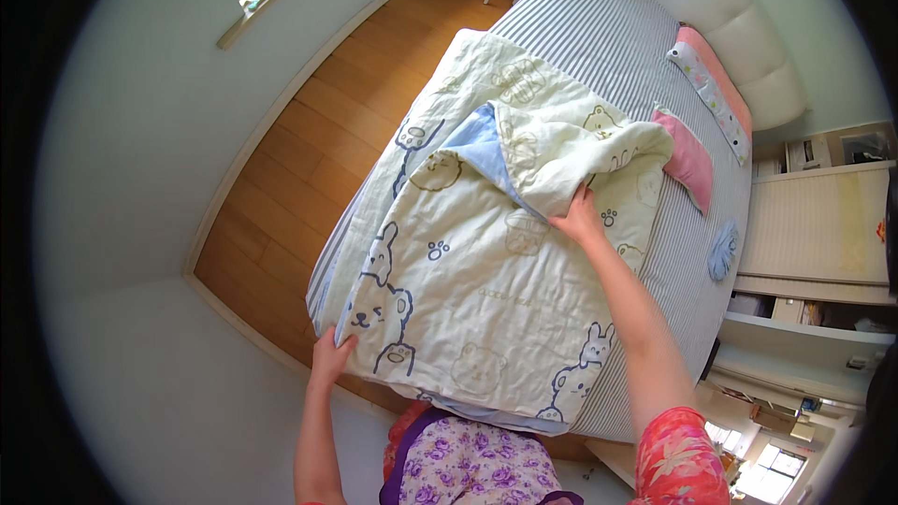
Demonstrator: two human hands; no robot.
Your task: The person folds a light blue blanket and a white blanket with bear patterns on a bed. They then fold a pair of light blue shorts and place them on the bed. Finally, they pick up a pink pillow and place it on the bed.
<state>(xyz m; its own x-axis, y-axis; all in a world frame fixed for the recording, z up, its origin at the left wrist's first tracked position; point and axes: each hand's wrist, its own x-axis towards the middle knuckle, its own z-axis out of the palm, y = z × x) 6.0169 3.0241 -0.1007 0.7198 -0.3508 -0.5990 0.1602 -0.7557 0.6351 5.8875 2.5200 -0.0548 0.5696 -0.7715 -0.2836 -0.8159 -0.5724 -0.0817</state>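
"Head view?"
"My left grip [334,355], low, clasps the blanket [477,295] near its left corner; my right grip [579,219] reaches forward, grasping the folded flap [552,157]."
"Blanket?"
"Cream, animal-printed, blue underside showing, across the striped bed [585,14]."

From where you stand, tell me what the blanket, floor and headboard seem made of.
Blanket: matte cloth, perhaps cotton, shown by its fine wrinkles and limp folds. Floor: wood or wood-look laminate, satin, with plank seams and a soft sheen. Headboard: padded, possibly leather-like, smooth, with seamed, bulging panels.
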